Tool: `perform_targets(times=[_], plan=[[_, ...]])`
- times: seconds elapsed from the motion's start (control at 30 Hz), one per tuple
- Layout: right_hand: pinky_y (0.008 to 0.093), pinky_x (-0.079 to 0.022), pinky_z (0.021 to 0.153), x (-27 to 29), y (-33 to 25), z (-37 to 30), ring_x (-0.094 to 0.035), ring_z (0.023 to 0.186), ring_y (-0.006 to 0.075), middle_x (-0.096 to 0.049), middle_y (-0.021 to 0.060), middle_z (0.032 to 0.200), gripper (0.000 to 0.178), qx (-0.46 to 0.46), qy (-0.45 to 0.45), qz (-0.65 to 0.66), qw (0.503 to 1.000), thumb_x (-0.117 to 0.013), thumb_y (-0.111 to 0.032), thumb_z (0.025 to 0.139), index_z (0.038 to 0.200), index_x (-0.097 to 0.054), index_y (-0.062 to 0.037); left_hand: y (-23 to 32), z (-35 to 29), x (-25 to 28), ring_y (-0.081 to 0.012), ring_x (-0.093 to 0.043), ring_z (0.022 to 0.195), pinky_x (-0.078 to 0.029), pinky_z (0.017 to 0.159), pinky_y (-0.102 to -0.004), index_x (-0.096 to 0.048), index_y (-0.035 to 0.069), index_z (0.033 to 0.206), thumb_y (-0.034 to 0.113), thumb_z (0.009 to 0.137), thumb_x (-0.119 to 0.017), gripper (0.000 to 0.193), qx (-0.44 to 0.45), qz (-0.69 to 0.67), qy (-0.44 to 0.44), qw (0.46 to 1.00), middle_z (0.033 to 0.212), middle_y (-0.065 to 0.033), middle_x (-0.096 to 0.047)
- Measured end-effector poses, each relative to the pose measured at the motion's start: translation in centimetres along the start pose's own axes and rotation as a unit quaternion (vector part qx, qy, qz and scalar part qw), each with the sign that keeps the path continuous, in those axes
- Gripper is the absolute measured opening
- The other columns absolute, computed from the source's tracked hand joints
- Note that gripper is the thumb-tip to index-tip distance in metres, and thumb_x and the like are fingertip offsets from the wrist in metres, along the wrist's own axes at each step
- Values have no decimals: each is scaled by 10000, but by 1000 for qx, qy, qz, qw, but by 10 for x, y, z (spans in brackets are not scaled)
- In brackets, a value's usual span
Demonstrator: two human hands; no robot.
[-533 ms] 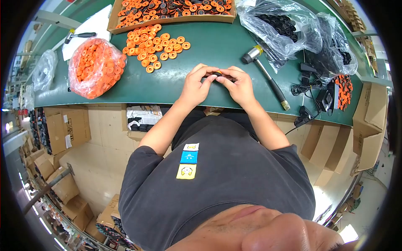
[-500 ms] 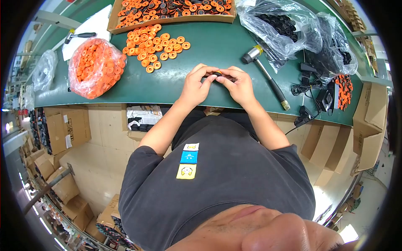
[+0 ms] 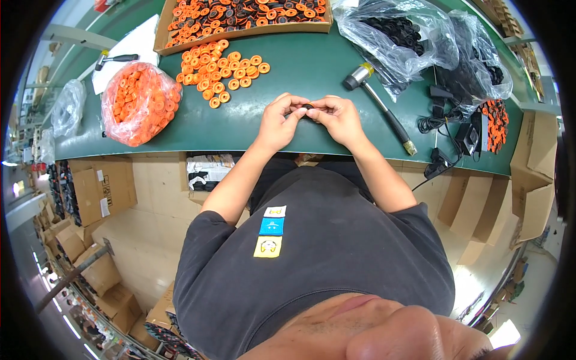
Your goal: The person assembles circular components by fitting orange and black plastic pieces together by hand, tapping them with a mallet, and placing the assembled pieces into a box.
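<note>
My left hand (image 3: pixel 279 123) and my right hand (image 3: pixel 341 120) meet over the front edge of the green table. Between their fingertips they pinch a small round black piece (image 3: pixel 308 107), mostly covered by thumbs and fingers. Beyond my left hand lies a loose spread of orange ring-shaped discs (image 3: pixel 215 71). To the right of my right hand rests a mallet (image 3: pixel 384 108) with a black and yellow head and a dark grip.
A cardboard tray (image 3: pixel 240 32) of orange and black discs stands at the back. At left sits a clear bag of orange parts (image 3: pixel 139 107), near a second hammer (image 3: pixel 115 59). Bags of black parts (image 3: pixel 393 35) and a cabled black adapter (image 3: pixel 467 138) lie at right.
Both hands stay together in nearly the same place. The pinched piece has turned slightly, showing black where an orange-yellow edge was visible. The whole view has shifted a little.
</note>
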State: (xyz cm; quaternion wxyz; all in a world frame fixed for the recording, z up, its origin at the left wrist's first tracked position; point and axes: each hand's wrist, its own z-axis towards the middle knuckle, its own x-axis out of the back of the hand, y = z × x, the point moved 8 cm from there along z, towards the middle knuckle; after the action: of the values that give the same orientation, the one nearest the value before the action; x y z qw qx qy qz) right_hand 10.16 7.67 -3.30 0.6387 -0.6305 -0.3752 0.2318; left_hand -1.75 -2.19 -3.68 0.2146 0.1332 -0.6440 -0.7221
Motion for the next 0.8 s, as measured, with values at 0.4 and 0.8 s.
perform_targets(times=[0.4,0.8], plan=[[437,-469,914,124,-38,-59,-584,1007,349,-640,138,1037,443,124,238,-468,842,-846,-151,726,1123,-690,-31,45,-7,-18,-323,-604,931,-476,847,-435,-711,50,991,97,841,-705,158,-147,318,8,937,957,-109,-653],[269,-482,657,88,-9,-77,-563,718,100,-600,36,828,193,-141,16,-158,977,-572,-123,1020,1149,-648,-1,27,-5,13,-291,-636,946,-509,860,-388,-672,12,1068,39,861,-655,210,-59,99,92,989,1007,-126,-649]])
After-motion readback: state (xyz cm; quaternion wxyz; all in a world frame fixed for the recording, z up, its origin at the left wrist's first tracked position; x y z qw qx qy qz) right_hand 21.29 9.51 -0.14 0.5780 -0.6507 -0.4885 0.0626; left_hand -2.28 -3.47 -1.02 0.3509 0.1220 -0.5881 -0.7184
